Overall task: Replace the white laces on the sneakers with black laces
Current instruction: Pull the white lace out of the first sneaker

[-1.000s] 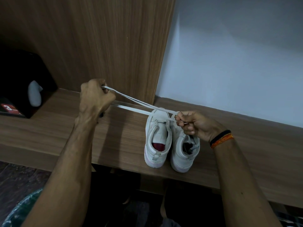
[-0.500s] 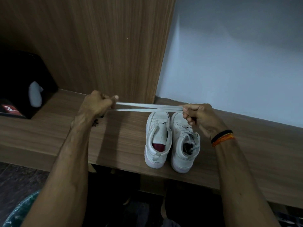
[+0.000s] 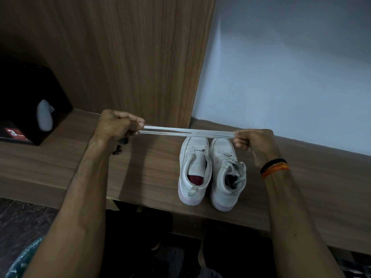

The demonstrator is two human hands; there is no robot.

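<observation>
Head view: left hand (image 3: 118, 125) and right hand (image 3: 253, 140) each pinch the folded white lace (image 3: 188, 132), stretched taut above the sneakers (image 3: 210, 169) on the wooden shelf (image 3: 150, 173). Lace judged light, limp, slippery; grip near ends.

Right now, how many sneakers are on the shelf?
2. The left sneaker, unlaced, and the right sneaker, still laced, stand side by side on the wooden shelf, toes toward the wall. None seem hidden.
</observation>
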